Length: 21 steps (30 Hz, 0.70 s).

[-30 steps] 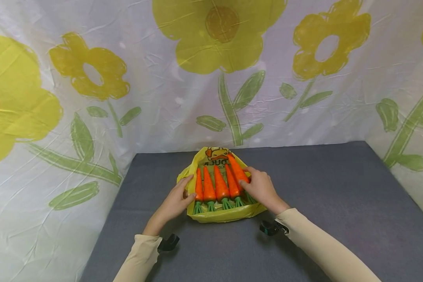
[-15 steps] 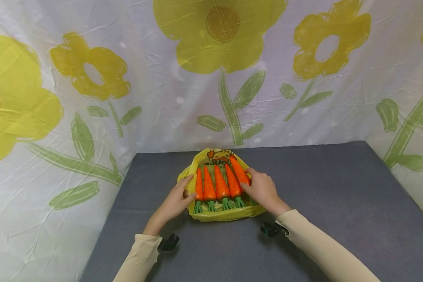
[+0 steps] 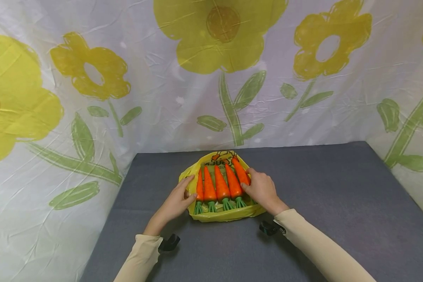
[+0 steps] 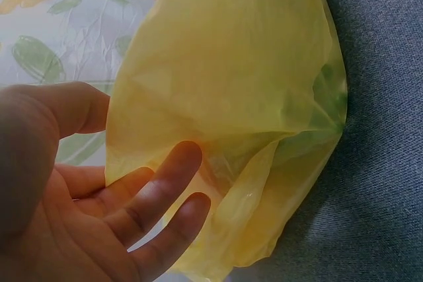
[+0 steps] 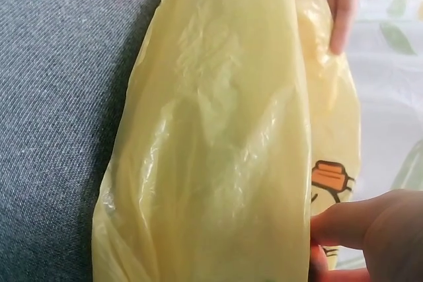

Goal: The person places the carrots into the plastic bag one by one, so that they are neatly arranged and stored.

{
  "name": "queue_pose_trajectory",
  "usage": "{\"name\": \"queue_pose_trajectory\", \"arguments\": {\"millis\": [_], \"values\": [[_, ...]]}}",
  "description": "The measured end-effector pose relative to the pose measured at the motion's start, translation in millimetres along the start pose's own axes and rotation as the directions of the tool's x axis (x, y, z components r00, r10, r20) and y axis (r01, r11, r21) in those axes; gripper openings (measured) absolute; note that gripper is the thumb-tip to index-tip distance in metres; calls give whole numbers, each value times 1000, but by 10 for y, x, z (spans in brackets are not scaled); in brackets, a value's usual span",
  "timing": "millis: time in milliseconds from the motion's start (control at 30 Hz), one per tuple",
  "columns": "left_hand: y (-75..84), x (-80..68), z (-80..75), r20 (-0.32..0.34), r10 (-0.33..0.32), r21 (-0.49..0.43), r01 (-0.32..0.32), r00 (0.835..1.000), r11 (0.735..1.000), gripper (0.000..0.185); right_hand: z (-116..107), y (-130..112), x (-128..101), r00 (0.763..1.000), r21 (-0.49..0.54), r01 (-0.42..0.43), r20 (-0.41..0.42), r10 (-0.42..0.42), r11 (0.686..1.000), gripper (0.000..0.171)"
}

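A yellow plastic bag (image 3: 229, 214) lies with its mouth spread, several orange carrots (image 3: 221, 186) with green tops side by side in it. My left hand (image 3: 176, 197) grips the bag's left rim, its thumb inside and its fingers against the outer wall, as the left wrist view shows. At the right side my right hand (image 3: 262, 192) holds the rightmost carrot (image 3: 241, 171) between thumb and fingers, and that carrot's green top is hidden. In the right wrist view those fingertips pass behind the bag's rim, where only a sliver of red shows.
Dark grey cloth covers the table (image 3: 320, 188). Behind and beside it hangs a white curtain (image 3: 176, 113) printed with yellow flowers. Each wrist wears a small black device, the left one (image 3: 169, 243) and the right one (image 3: 268, 228).
The rightmost carrot has shifted slightly right and toward me with my right hand. The bag's far rim has sunk a little and its mouth has spread wider. My left hand has barely moved.
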<state>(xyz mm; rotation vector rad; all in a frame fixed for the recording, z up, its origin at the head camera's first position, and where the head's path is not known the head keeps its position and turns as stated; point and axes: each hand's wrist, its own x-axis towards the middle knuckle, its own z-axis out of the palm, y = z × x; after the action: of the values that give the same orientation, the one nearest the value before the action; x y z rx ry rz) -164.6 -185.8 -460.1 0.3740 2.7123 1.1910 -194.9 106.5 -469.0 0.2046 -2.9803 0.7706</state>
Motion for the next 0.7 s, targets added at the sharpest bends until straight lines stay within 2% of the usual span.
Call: {"name": "queue_pose_trajectory", "arguments": {"millis": [500, 700], "values": [[-11, -9, 1, -2, 6, 10, -6, 1000, 1000, 70, 101, 55, -8, 1000, -28, 0, 2, 0, 1000, 45], [-27, 1, 7, 6, 12, 11, -12, 1000, 1000, 71, 67, 71, -22, 1000, 27, -8, 14, 8, 1000, 48]]}}
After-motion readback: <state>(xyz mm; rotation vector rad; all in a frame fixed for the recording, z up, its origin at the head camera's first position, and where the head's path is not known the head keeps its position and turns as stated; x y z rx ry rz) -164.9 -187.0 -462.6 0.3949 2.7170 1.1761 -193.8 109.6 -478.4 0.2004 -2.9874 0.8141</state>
